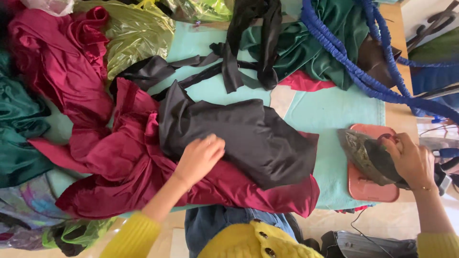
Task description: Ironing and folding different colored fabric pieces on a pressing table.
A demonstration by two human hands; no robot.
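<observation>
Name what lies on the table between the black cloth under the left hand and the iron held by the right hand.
In the head view, only a bare strip of the teal table cover separates the black cloth from the iron.

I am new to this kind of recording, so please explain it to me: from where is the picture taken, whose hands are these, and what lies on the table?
There is one picture, from a camera worn on the person's head, looking down. The two bare hands are that person's own. The left hand rests flat on a black cloth, which lies over a dark red cloth. The right hand grips an iron standing on a pink mat. The table has a light green cover. Green cloth and a blue cord lie farther back.
</observation>
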